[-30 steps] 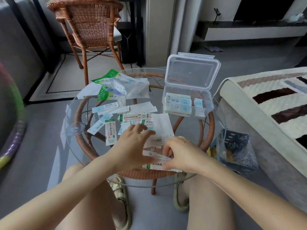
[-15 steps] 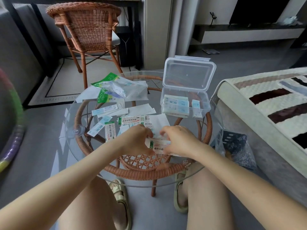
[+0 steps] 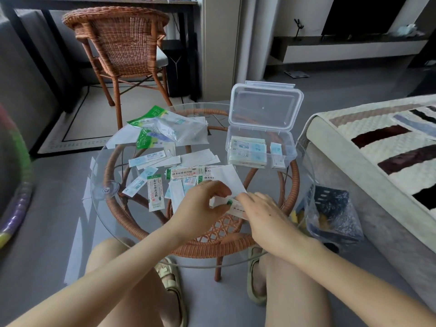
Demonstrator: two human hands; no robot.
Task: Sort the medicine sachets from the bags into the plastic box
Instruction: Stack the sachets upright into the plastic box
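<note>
- Could spill the sachets (image 3: 236, 207) onto the table (image 3: 99, 185) through a loose pinch on the way to the box (image 3: 293, 151), open at upper right of centre and already part filled.
- Could mix kinds by dragging along loose sachets (image 3: 155, 194) lying left of centre.
- Left hand (image 3: 204, 205), mid-frame: curled, pinching the sachets' left end.
- Right hand (image 3: 263, 210), just beside it: curled over the right end, gripping the same sachets; fingertips hidden.

Blue-and-white sachets (image 3: 247, 147) in the plastic box (image 3: 289, 151), beyond the right hand (image 3: 262, 212), bear 创口贴, seen upside down. The green-edged sachet (image 3: 155, 193) left of the left hand (image 3: 200, 205) and the held sachet (image 3: 236, 208), pinched between both hands, carry red Chinese characters too small to read.
</note>
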